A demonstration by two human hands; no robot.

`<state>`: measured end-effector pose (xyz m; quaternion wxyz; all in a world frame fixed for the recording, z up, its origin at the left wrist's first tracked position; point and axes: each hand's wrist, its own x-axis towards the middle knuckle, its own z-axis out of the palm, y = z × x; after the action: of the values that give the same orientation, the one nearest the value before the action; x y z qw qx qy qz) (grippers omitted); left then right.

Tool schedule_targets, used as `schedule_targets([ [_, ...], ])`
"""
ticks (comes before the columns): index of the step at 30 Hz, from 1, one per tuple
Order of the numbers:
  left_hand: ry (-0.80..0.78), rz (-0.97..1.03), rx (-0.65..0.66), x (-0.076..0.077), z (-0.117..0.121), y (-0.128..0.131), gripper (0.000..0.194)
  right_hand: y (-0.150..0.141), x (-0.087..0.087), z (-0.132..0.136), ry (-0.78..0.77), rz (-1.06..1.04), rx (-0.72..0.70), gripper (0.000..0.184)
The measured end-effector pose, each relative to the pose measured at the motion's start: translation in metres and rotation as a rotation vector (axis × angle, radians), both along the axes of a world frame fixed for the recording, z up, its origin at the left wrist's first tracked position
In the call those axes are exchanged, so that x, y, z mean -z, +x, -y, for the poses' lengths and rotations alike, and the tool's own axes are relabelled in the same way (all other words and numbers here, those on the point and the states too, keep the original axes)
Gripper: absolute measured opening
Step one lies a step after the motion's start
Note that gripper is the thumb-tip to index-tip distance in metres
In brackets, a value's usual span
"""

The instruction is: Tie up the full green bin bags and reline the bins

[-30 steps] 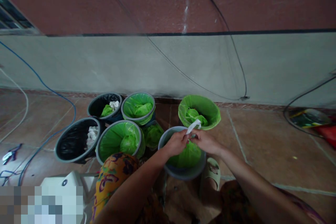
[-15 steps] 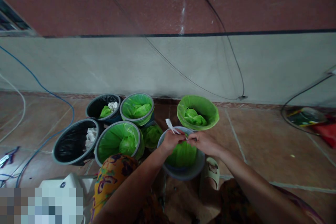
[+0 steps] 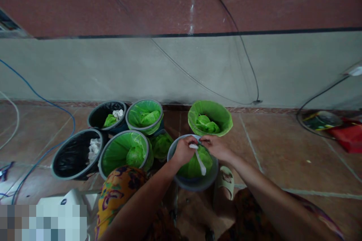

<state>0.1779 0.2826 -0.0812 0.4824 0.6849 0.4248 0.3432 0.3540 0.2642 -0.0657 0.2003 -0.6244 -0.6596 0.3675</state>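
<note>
Between my knees a grey bin [image 3: 185, 187] stands on the floor, with a bunched green plastic bag [image 3: 192, 167] inside. My left hand [image 3: 184, 150] is closed over the near-left part of its opening, pinching a white strip [image 3: 201, 162]. The strip's loose end hangs down across the green bag. My right hand [image 3: 216, 147] reaches over the right side of the opening. Its fingers are pinched together close to my left fingertips, and what they hold is too small to make out.
On the left stand several bins with green liners [image 3: 121, 154] or black liners [image 3: 70, 154], holding bunched bags. Near the wall sits another green-lined bin [image 3: 226, 116]. A blue cable [image 3: 70, 116] crosses the floor; a red object [image 3: 346, 135] lies far right.
The white strip, which pointed up to the left from my left hand, now hangs down over the green bag. Both hands remain over the bin, with the fingers shifted. The view has shifted slightly.
</note>
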Motion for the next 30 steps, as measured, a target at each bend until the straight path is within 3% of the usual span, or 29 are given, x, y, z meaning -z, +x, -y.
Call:
schedule_targets([
  [3, 0.027, 0.009, 0.002, 0.002, 0.004, 0.003, 0.020, -0.012, -0.003, 0.001, -0.132, -0.152, -0.004, 0.020],
  [8, 0.047, -0.038, -0.090, 0.005, 0.007, 0.003, 0.016, -0.021, -0.011, 0.003, -0.325, -0.399, 0.120, 0.015],
  [13, 0.003, -0.111, -0.172, 0.004, 0.007, 0.004, 0.013, -0.016, -0.007, 0.002, -0.392, -0.447, 0.203, 0.012],
  [17, -0.078, -0.121, -0.095, 0.001, 0.006, 0.003, 0.012, -0.018, -0.004, 0.002, -0.332, -0.258, 0.178, 0.016],
  [21, -0.005, -0.177, -0.039, 0.003, 0.004, -0.002, 0.013, -0.019, -0.013, 0.004, -0.087, 0.215, 0.024, 0.021],
  [24, 0.077, -0.227, -0.011, 0.010, 0.004, -0.009, 0.016, -0.014, -0.018, 0.008, -0.044, 0.523, -0.052, 0.025],
  [30, -0.015, -0.372, 0.056, 0.027, -0.002, -0.018, 0.015, -0.004, -0.013, 0.010, -0.133, 0.556, -0.134, 0.027],
])
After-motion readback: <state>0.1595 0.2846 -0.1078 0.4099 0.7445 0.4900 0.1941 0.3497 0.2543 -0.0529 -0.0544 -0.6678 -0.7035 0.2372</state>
